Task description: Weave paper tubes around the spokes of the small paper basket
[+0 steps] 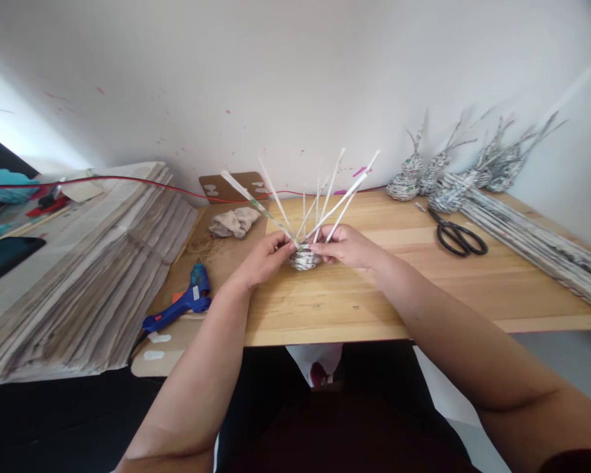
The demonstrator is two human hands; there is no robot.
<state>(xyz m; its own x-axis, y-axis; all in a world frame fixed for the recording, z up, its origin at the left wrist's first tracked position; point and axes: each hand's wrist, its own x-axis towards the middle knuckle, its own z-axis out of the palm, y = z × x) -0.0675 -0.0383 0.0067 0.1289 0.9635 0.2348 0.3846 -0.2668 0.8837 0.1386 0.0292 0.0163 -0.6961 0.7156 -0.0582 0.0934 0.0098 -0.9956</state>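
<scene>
A small round basket woven from rolled paper [305, 261] stands at the middle of the wooden table, several white paper sticks fanning up and outward from its rim. My left hand [272, 255] pinches the basket's left rim at the base of a long stick. On the opposite side my right hand [342, 246] grips the rim, thumb in front and the other fingers behind among the sticks. Parts of the fingers on both hands are hidden behind the weave and sticks.
Black scissors [458, 236] lie right, near a bundle of paper sticks [532, 240] and several woven gourd shapes [404, 184] by the wall. Left are a blue glue gun [184, 302], a crumpled cloth [234, 222], a newspaper stack [123, 263] and a red cord [152, 182].
</scene>
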